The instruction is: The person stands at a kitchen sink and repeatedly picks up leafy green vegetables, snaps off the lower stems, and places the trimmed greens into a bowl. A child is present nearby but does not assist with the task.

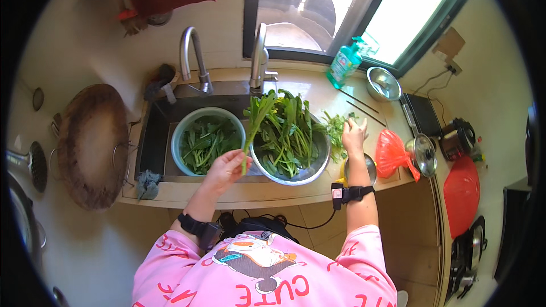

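Note:
My left hand (226, 167) grips the lower stem of a leafy green stalk (259, 119), which stands upright between two basins. To its left, a pale blue-green plastic basin (175, 153) in the sink holds cut leafy greens in water. On the other side, a stainless steel basin (298, 180) carries a heap of long leafy stalks (294, 130) with small yellow flowers. My right hand (355, 136) is over a small pile of green trimmings (335, 134) on the counter. Its fingers are apart; a small leaf bit shows beside the fingertips.
Two faucets (197, 57) rise behind the sink. A yellow-handled container (367, 170) is partly hidden by my right forearm. A red plastic bag (389, 155), chopsticks (362, 111), a steel bowl (384, 83) and a green pump bottle (344, 66) stand to the right.

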Demonstrator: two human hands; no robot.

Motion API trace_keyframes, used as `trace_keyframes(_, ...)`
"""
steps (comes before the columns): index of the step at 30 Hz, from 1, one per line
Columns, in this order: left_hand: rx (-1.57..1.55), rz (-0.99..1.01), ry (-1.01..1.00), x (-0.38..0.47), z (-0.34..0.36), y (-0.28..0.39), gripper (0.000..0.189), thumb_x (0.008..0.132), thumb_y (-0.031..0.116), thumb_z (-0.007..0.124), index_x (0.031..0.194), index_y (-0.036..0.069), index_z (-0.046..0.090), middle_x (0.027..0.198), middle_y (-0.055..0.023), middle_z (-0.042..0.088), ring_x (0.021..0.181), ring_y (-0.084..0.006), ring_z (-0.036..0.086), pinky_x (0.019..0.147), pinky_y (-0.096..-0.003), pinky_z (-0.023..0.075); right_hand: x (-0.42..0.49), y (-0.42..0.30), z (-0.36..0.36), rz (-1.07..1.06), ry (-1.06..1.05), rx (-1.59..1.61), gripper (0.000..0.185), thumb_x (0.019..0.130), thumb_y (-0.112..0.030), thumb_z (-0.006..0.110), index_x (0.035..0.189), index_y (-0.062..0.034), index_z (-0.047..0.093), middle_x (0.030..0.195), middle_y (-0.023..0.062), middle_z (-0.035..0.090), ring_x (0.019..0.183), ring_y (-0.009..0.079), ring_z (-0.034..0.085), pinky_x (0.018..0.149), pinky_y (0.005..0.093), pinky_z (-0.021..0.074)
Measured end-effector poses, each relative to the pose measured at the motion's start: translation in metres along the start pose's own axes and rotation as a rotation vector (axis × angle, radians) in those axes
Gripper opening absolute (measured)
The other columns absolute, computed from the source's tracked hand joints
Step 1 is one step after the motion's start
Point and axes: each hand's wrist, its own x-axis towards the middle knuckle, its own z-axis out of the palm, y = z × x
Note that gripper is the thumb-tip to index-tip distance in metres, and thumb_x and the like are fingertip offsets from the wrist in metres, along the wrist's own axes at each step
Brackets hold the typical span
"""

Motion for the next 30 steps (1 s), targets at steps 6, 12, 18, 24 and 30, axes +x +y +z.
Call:
trace_keyframes(6, -0.057, -0.103, -0.108, -0.002, 0.023, -0.004, 0.022, 0.092, 0.017, 0.059, 0.111, 0.005, 0.060, 0.097, -0.0060, 0.066, 0.081, -0.0122, 0.064, 0.070, -0.0239, 0.0521, 0.019, 0.040, 0.024, -0.054, 0.098, 0.275, 0.018, 0.073, 0.000, 0.065, 0.090, -0.0069, 0.067, 0.097, 0.0120, 0.057, 0.095, 0.0293, 0.055, 0.084, 0.0383, 0.0460)
trace_keyframes(12, 0.167, -0.069, -0.030, 0.005, 0.035, -0.013, 0.025, 0.090, 0.018, 0.063, 0.111, 0.006, 0.061, 0.098, -0.0039, 0.067, 0.084, -0.0101, 0.064, 0.070, -0.0233, 0.0508, -0.013, -0.015, -0.030, -0.399, 0.071, 0.545, 0.016, 0.075, 0.000, 0.064, 0.090, -0.0042, 0.063, 0.089, 0.0128, 0.063, 0.078, 0.0295, 0.061, 0.072, 0.0379, 0.0497)
trace_keyframes(18, 0.430, -0.032, -0.066, 0.012, 0.050, -0.014, 0.027, 0.087, 0.019, 0.066, 0.110, 0.005, 0.061, 0.097, -0.0011, 0.066, 0.085, -0.0072, 0.062, 0.067, -0.0207, 0.0486, -0.078, -0.088, -0.084, -1.090, -0.141, 0.608, 0.020, 0.074, -0.007, 0.069, 0.094, -0.0081, 0.063, 0.097, 0.0057, 0.063, 0.088, 0.0262, 0.061, 0.074, 0.0358, 0.0503)
trace_keyframes(24, 0.486, 0.024, -0.126, 0.008, 0.045, -0.008, 0.026, 0.086, 0.021, 0.068, 0.106, 0.005, 0.060, 0.095, -0.0003, 0.066, 0.085, -0.0068, 0.061, 0.070, -0.0217, 0.0489, -0.086, -0.103, -0.090, -1.138, -0.161, 0.404, 0.021, 0.075, -0.013, 0.065, 0.095, -0.0110, 0.061, 0.099, 0.0049, 0.055, 0.102, 0.0237, 0.053, 0.096, 0.0397, 0.0401)
trace_keyframes(30, 0.551, -0.073, -0.169, 0.005, 0.034, -0.007, 0.028, 0.085, 0.015, 0.069, 0.108, 0.001, 0.060, 0.094, -0.0017, 0.065, 0.081, -0.0078, 0.060, 0.070, -0.0236, 0.0502, -0.095, -0.107, -0.094, -1.288, -0.286, 0.257, 0.019, 0.075, -0.012, 0.058, 0.094, -0.0106, 0.060, 0.097, 0.0062, 0.055, 0.100, 0.0211, 0.056, 0.096, 0.0379, 0.0405)
